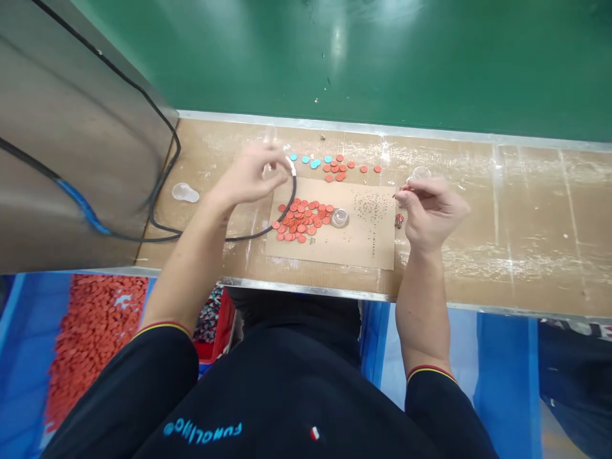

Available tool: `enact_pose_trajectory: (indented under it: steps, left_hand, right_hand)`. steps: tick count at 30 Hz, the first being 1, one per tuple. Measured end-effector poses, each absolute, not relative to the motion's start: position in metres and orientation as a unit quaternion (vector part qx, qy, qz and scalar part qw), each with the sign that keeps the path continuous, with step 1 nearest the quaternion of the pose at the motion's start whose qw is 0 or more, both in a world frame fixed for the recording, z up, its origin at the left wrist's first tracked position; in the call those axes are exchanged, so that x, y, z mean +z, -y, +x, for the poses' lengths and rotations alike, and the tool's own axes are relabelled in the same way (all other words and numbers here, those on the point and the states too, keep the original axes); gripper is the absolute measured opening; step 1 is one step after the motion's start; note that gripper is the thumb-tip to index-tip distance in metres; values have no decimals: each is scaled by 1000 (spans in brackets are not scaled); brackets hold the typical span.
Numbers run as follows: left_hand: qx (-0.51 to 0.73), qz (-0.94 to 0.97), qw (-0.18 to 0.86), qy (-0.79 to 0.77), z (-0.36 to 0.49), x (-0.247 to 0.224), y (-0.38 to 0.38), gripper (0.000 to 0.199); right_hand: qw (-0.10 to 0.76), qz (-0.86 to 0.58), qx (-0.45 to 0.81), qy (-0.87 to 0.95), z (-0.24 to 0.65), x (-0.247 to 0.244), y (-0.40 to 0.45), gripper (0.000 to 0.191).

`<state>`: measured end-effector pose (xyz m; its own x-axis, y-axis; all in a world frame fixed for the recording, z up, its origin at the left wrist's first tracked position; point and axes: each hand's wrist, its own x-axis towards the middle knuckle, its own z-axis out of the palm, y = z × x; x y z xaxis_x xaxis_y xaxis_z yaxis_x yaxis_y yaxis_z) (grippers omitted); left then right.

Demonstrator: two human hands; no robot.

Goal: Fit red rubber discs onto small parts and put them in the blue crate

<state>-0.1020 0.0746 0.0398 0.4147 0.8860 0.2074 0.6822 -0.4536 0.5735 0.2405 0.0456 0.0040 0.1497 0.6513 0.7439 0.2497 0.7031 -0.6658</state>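
Observation:
My left hand is over the back left of the bench, thumb and index finger curved with a gap between them. Right at its fingertips is the white end of a black hose; whether they touch it I cannot tell. My right hand pinches a small red piece above the cardboard sheet's right edge. On the cardboard sheet lie a pile of red buttons, a small round clear container and many tiny dark bits. Small reddish pieces lie beside my right thumb.
Blue buttons and more red buttons lie behind the cardboard. A clear plastic piece is at left, a clear round one behind my right hand. A metal cabinet bounds the left; a blue bin of red pieces stands below.

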Motion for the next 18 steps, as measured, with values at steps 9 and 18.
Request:
enact_pose_trajectory:
  steps: [9,18]
  left_hand:
    - [0,860,185,-475,-92,32,-48,27]
    - [-16,859,206,-468,-84,37,-72,14]
  right_hand:
    - [652,-366,132,651,238,6,-42,19]
    - [660,-355,137,648,239,9,-43,13]
